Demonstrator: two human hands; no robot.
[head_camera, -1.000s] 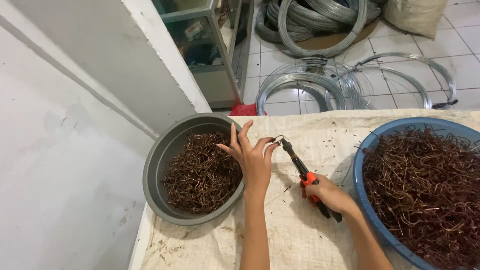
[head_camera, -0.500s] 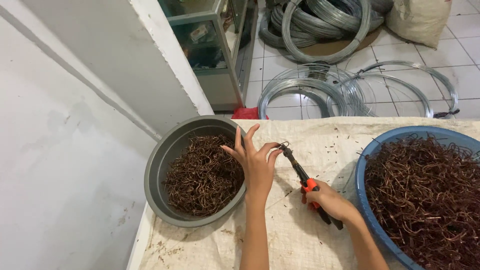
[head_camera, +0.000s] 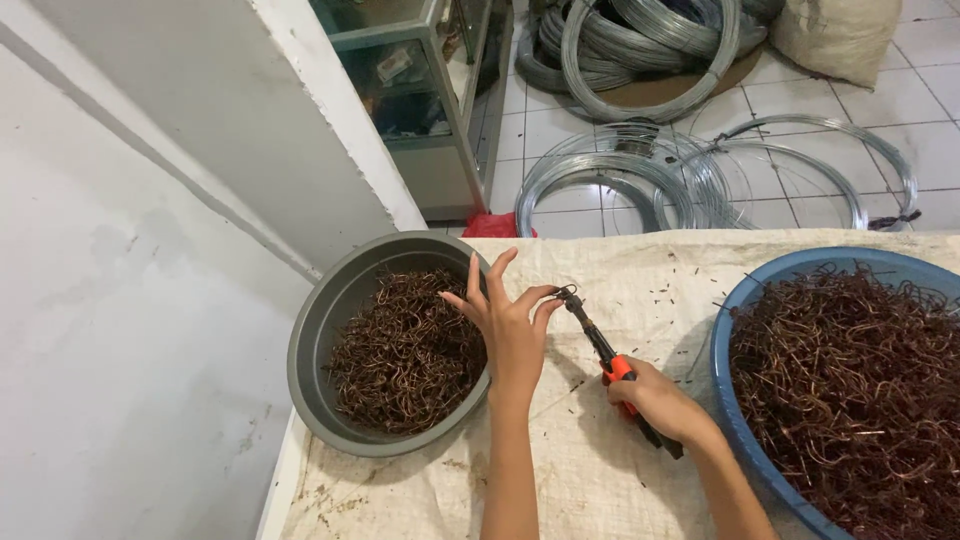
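Head view, left hand: your left hand (head_camera: 510, 335) pinches a small wire piece (head_camera: 566, 293) between thumb and forefinger, the other fingers fanned out above the grey basin (head_camera: 320, 330).
Head view, right hand: your right hand (head_camera: 655, 400) is wrapped around the orange-handled pliers (head_camera: 600, 350), whose nose meets the wire piece just beside your left fingertips.
Doing it well: keep those fingertips clear of the nose and hold the piece steady, I'd judge.
Supply: the blue basin (head_camera: 725, 340) of rusty brown wire sits just right of your right hand.
Surface: a woven sacking cloth (head_camera: 650, 270) lies under both hands.
Room: grey wire coils (head_camera: 640, 170) rest on the tiled floor beyond your hands.
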